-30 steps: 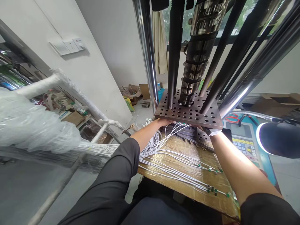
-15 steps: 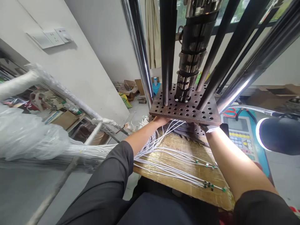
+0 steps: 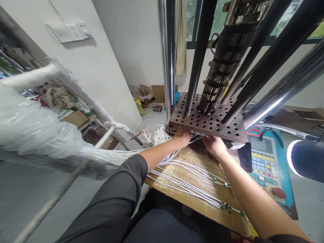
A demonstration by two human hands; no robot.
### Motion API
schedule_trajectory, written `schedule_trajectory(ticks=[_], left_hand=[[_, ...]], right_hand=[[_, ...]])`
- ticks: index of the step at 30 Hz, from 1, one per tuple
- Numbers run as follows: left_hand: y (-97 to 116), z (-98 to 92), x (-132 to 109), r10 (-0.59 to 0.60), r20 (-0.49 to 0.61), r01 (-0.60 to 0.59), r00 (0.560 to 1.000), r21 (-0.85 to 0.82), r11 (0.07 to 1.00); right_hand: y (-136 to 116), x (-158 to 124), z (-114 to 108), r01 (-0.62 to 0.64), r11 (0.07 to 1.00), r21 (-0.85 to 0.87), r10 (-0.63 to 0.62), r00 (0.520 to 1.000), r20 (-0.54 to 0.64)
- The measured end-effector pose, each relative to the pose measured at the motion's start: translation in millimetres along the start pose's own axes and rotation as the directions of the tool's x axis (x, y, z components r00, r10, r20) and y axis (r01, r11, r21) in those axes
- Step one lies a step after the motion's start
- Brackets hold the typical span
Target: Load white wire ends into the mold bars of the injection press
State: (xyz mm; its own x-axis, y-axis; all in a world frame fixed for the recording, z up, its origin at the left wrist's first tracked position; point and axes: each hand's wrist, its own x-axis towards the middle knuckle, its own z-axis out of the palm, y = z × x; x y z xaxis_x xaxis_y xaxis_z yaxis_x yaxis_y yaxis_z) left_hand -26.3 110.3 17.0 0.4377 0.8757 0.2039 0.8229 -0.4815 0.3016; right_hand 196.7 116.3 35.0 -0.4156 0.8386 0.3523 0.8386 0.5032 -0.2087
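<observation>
Left hand (image 3: 182,136): at the perforated plate's (image 3: 210,121) front edge, over white wires (image 3: 182,175); finger state unclear.
Right hand (image 3: 214,145): beside it, fingers hidden.
Wires: on bench (image 3: 202,199), running lengthwise toward the plate.

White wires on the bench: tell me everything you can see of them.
The white wires are thin and many. They run from a plastic-wrapped bundle at left across the brown bench, fanning out. Some ends carry small green and dark tips. Other ends reach under the perforated metal plate, where the left hand and right hand rest on them.
</observation>
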Motion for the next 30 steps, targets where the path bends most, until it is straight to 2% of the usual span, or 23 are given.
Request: schedule_trajectory(ticks=[2, 5, 9, 11, 13, 16, 18, 21, 23, 26, 30], left_hand=[[-2.2, 2.5, -3.2, 0.027, -0.01, -0.027, 1.0, 0.056, 0.998], [-3.2, 5.8, -3.6, 0.072, -0.015, -0.07, 0.997, 0.109, 0.992], [-8.2, 4.3, -3.9, 0.107, 0.001, -0.106, 0.994, 0.133, 0.985], [-14.2, 2.1, -7.5, 0.119, 0.014, -0.12, 0.993, 0.115, 0.986], [-21.5, 0.8, -12.4, 0.132, -0.054, -0.127, 0.99, 0.079, 0.989], [-29.5, 1.2, -15.8, 0.073, -0.139, -0.075, 0.988, -0.008, 0.997], [-30.5, 2.5, -13.6, 0.032, -0.088, -0.036, 0.996, -0.048, 0.998], [-27.1, 4.0, -8.2, 0.006, -0.013, -0.006, 1.0, -0.052, 0.999], [-24.7, 4.1, -7.4, -0.005, -0.009, 0.005, 1.0, -0.049, 0.999], [-24.1, 3.1, -10.7, -0.024, -0.014, 0.023, 1.0, -0.053, 0.998], [-25.1, -1.2, -10.5, -0.052, 0.017, 0.053, 0.999, -0.065, 0.996]], right_hand=[[-5.1, -0.5, 4.3, 0.033, 0.998, -0.062, -0.032, 0.999, 0.002], [-10.6, 4.9, 10.5, 0.114, 0.98, -0.161, -0.099, 0.99, 0.097], [-10.6, 9.5, 13.5, 0.102, 0.976, -0.192, -0.065, 0.98, 0.19], [-7.1, 8.1, 12.4, 0.098, 0.986, -0.136, -0.071, 0.979, 0.189], [-3.0, 5.8, 11.0, 0.089, 0.993, -0.073, -0.077, 0.985, 0.153], [-0.2, 5.1, 10.8, 0.061, 0.998, -0.036, -0.057, 0.994, 0.088], [-2.4, 8.2, 11.8, 0.061, 0.997, -0.039, -0.058, 0.996, 0.066], [-11.7, 16.2, 14.9, 0.132, 0.99, -0.041, -0.127, 0.987, 0.095], [-19.2, 20.7, 18.2, 0.17, 0.983, -0.072, -0.16, 0.979, 0.128], [-27.0, 23.8, 24.3, 0.152, 0.978, -0.144, -0.132, 0.982, 0.138], [-29.8, 28.0, 27.8, 0.141, 0.98, -0.138, -0.119, 0.981, 0.151]])
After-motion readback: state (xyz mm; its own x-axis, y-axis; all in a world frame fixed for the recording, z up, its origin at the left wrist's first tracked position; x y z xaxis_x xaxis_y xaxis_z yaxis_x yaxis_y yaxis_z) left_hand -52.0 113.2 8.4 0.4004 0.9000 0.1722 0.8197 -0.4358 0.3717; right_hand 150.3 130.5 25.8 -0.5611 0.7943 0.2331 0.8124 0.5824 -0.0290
